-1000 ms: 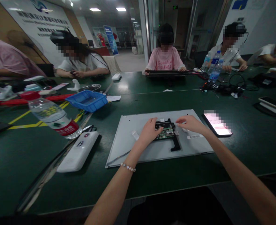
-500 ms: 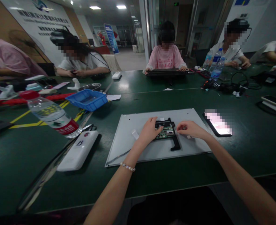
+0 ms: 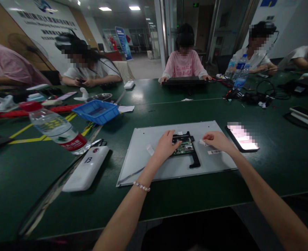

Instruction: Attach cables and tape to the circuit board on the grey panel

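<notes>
A black plastic bracket with a green circuit board in it lies on a flat silver panel. My left hand is over the bracket's left end, thumb on the board's side and fingers at the far edge, gripping it there. Right of the bracket, just above the panel, my right hand pinches a small white piece, perhaps tape. A barcode label sits on the panel below that hand. Another white strip lies left of my left hand.
A phone lies right of the panel. To the left are a white power bank, a tilted-looking water bottle and a blue tray. Across the table sit several people; one holds a dark panel. Bottles and cables are at far right.
My right hand has moved right, away from the bracket's edge, with the small white piece now showing in its fingertips. The barcode label has come more into view. My left hand stays put.
</notes>
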`<state>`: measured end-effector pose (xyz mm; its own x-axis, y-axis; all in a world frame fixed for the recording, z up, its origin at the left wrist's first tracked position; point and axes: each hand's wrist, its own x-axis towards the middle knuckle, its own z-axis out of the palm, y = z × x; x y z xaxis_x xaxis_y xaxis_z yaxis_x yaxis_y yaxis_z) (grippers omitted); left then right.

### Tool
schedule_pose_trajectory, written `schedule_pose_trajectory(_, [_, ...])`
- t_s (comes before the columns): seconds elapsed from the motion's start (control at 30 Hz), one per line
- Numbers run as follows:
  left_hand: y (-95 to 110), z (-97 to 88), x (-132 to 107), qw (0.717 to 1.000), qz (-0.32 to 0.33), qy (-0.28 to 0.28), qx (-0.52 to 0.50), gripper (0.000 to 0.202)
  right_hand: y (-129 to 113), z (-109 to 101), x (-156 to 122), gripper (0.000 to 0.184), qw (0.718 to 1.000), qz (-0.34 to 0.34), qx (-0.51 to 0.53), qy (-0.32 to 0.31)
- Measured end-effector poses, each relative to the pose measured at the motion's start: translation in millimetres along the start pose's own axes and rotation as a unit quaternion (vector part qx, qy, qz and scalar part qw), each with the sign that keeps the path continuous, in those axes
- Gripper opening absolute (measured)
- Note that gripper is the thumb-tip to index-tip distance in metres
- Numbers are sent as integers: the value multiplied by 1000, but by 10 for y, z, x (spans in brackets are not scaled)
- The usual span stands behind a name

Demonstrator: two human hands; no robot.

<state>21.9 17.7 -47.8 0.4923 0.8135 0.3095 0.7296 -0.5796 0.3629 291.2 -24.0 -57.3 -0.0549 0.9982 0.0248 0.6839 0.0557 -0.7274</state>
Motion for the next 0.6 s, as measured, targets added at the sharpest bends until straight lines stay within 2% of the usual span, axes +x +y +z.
schedule_pose_trajectory(0.2, [57, -53, -11, 999, 4, 14, 48, 50, -31, 17, 1, 16, 1000, 10, 10, 6])
schedule_pose_trajectory(0.4, [185, -158, -14, 995, 46, 46, 69, 33, -123, -9, -37, 16, 996, 1, 82, -20])
schedule_pose_trajectory(0.5, [261, -196, -24, 995, 92, 31, 36, 32, -184, 15, -64, 17, 990, -13, 131, -54])
schedule_pose_trajectory(0.6, [351, -220, -50, 988, 153, -8, 6, 33, -195, 68, -63, 18, 983, -27, 156, -88])
